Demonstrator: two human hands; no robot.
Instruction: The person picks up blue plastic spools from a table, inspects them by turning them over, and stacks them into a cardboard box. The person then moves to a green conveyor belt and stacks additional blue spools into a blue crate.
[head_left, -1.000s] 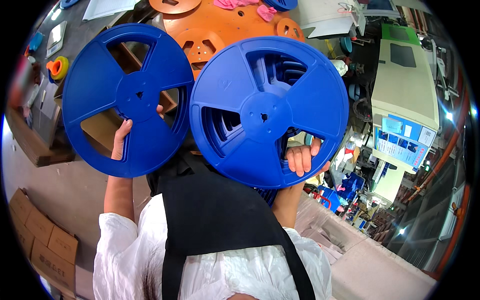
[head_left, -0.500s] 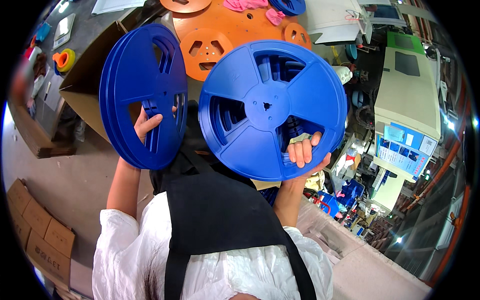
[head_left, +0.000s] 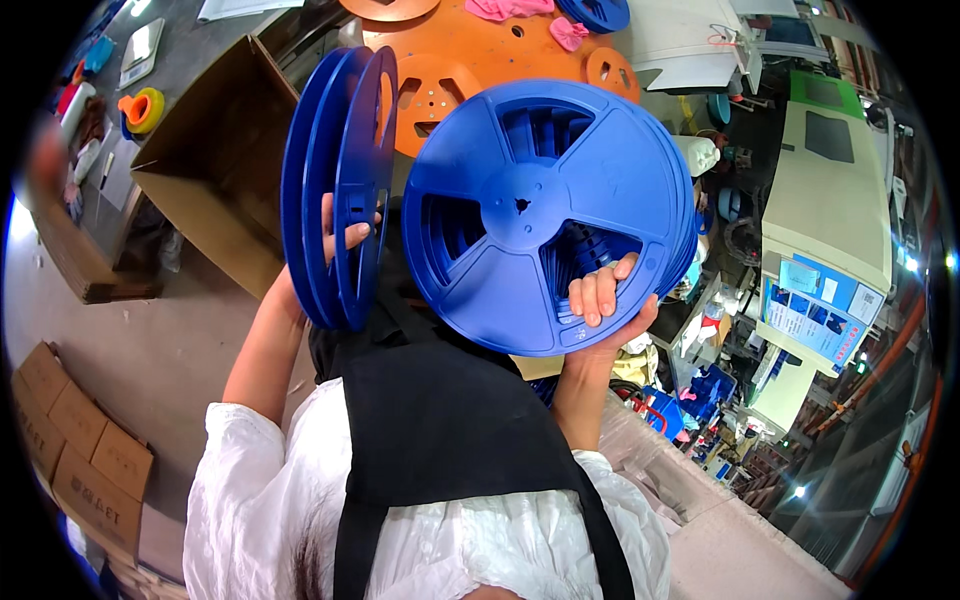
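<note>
Two blue plastic reels fill the middle of our view, one in each of our hands. Our left hand (head_left: pixel 335 235) is closed around the left reel (head_left: pixel 335 190), fingers curled over its rim; that reel stands edge-on to us, its flat faces turned left and right and its long side running up and down. Our right hand (head_left: pixel 600 305) grips the right reel (head_left: pixel 545 215) at its lower edge, fingers hooked through a spoke opening; this one faces us flat, hub in the centre, tilted slightly. The two reels sit just beside each other above an orange desk (head_left: pixel 470 50). An open brown cardboard box (head_left: pixel 215 165) lies to the left, flattened brown cartons (head_left: pixel 75 450) rest on the floor at lower left, and a blue rectangular sign (head_left: pixel 815 310) hangs on a pale machine at right.
</note>
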